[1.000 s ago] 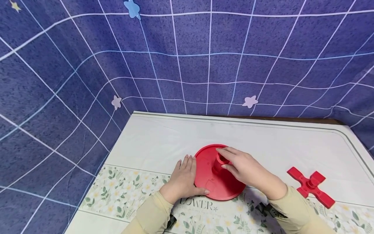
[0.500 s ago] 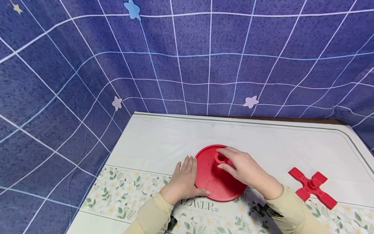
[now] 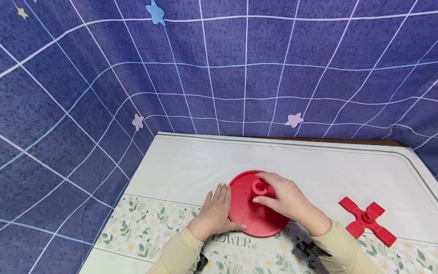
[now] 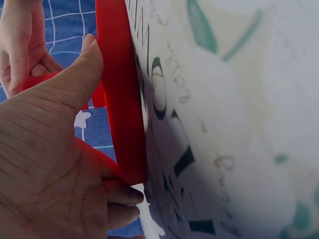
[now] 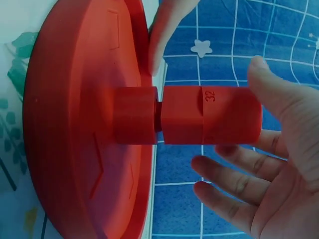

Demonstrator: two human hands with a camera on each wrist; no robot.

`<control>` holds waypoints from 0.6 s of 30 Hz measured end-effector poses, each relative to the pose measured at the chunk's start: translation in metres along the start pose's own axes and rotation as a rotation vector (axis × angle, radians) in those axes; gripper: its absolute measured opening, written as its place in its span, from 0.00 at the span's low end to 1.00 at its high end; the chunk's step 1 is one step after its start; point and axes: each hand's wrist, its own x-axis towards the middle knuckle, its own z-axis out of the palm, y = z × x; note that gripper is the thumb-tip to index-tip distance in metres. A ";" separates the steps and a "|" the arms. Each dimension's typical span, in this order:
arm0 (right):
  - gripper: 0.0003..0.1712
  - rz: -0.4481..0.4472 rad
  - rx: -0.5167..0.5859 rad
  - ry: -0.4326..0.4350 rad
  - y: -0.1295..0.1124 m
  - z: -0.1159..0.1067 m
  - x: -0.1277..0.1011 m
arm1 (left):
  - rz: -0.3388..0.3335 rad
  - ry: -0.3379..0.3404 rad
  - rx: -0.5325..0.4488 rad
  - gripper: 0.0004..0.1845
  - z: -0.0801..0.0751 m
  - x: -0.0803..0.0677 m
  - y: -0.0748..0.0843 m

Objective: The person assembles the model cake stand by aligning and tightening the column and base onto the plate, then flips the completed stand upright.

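Observation:
A round red base (image 3: 241, 205) with a raised rim lies on the table. On its central post stands a hollow red sleeve (image 3: 259, 187), marked 32 in the right wrist view, with flat facets and a narrow gap beneath. My right hand (image 3: 289, 196) pinches the sleeve's upper end between thumb and index finger; the other fingers spread loosely below it in the right wrist view. My left hand (image 3: 215, 215) rests against the base's left edge, fingers straight along the side and thumb (image 4: 82, 74) over the rim.
A red cross-shaped piece (image 3: 366, 220) with a central knob lies on the right of the table. A white cloth (image 3: 191, 160) with a floral band covers the table. A blue gridded curtain (image 3: 226, 76) with stars rises behind and at the left.
My right thumb and fingers have shifted slightly around the sleeve, whose round opening now shows more fully from above. My left hand stays against the base.

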 end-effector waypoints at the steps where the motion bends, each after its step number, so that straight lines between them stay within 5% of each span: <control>1: 0.38 0.002 0.019 -0.002 0.000 0.000 0.000 | -0.001 -0.001 0.001 0.65 0.000 0.000 0.000; 10: 0.29 -0.057 0.471 -0.116 0.010 0.001 0.003 | -0.006 -0.005 -0.009 0.65 0.002 0.000 0.000; 18: 0.25 0.052 0.684 -0.243 0.018 0.004 0.002 | -0.014 -0.017 -0.025 0.65 0.001 0.000 0.000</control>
